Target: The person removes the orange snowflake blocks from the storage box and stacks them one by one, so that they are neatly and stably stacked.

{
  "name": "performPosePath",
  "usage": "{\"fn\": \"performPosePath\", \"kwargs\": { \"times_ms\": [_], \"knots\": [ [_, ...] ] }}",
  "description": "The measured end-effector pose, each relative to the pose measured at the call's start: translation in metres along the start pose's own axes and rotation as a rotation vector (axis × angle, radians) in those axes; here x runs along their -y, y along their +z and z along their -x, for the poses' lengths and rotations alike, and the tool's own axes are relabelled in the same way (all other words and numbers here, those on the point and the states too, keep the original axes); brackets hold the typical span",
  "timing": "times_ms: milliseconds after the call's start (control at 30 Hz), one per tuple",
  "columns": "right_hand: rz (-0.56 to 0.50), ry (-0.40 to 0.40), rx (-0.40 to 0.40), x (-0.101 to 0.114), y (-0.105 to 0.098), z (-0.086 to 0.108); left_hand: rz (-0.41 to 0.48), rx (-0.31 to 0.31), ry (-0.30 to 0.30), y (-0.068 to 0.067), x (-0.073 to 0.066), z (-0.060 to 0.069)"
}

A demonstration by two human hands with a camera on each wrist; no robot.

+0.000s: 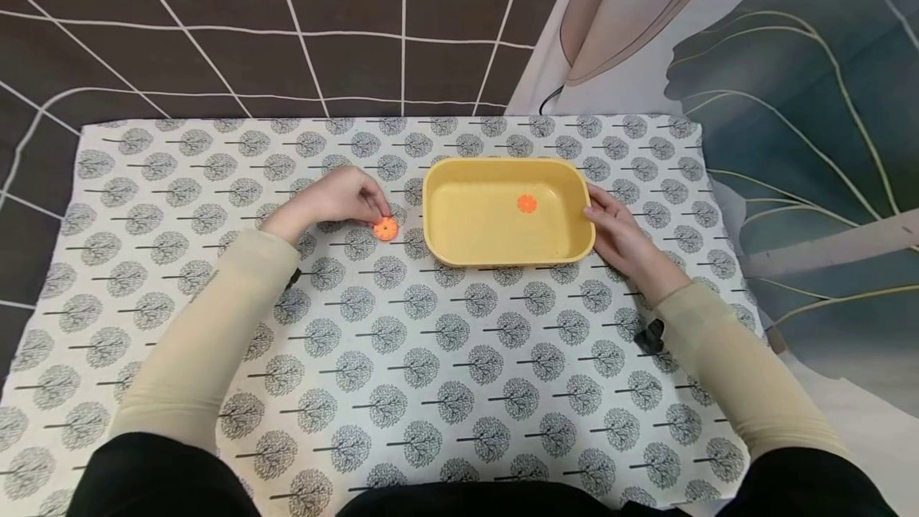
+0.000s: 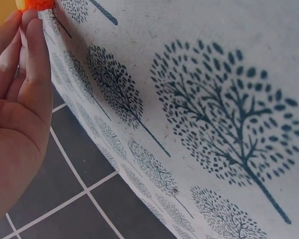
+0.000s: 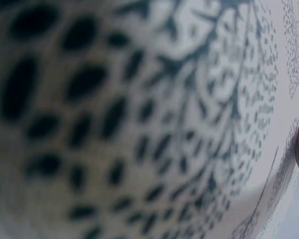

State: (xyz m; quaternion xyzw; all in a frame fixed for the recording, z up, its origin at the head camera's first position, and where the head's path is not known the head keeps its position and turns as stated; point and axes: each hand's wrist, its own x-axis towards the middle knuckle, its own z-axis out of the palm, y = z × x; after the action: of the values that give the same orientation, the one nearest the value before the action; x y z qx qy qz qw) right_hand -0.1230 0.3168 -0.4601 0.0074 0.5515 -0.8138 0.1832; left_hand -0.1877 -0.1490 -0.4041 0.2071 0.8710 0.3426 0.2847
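My left hand (image 1: 348, 194) pinches a small round orange piece (image 1: 385, 228) with a scalloped edge and a dark centre, just above or on the cloth. The left wrist view shows the fingertips of the left hand (image 2: 20, 94) on this orange piece (image 2: 36, 5), which the frame's top edge cuts off. To its right stands a yellow rectangular basin (image 1: 436, 218) with rounded corners. A flat orange flower-shaped piece (image 1: 527, 203) lies inside it, right of the middle. My right hand (image 1: 623, 236) holds the basin's right end, thumb at the rim; its other fingers are partly hidden.
A white cloth (image 1: 431, 333) printed with grey trees covers the table. Behind it hangs a dark sheet (image 1: 345, 62) with white grid lines. A patterned curtain (image 1: 811, 142) hangs on the right. The right wrist view is mostly blurred cloth (image 3: 139, 124).
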Motion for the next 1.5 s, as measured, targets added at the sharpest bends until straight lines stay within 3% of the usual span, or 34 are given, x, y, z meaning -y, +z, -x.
{"fn": "performPosePath", "kwargs": {
  "times_ms": [367,733,1100,1500],
  "knots": [
    [-0.002,-0.005,0.007,0.000,-0.001,0.001,0.008,-0.002,0.001,-0.002,0.000,0.000],
    [-0.006,0.000,0.007,0.000,-0.002,0.001,-0.036,-0.070,0.043,-0.011,-0.016,-0.007],
    [0.004,0.003,-0.007,0.000,-0.001,0.000,-0.013,-0.091,0.117,-0.012,-0.049,-0.025],
    [-0.016,0.003,-0.012,-0.001,-0.001,-0.001,0.045,-0.072,0.195,0.006,-0.083,-0.056]
  ]
}}
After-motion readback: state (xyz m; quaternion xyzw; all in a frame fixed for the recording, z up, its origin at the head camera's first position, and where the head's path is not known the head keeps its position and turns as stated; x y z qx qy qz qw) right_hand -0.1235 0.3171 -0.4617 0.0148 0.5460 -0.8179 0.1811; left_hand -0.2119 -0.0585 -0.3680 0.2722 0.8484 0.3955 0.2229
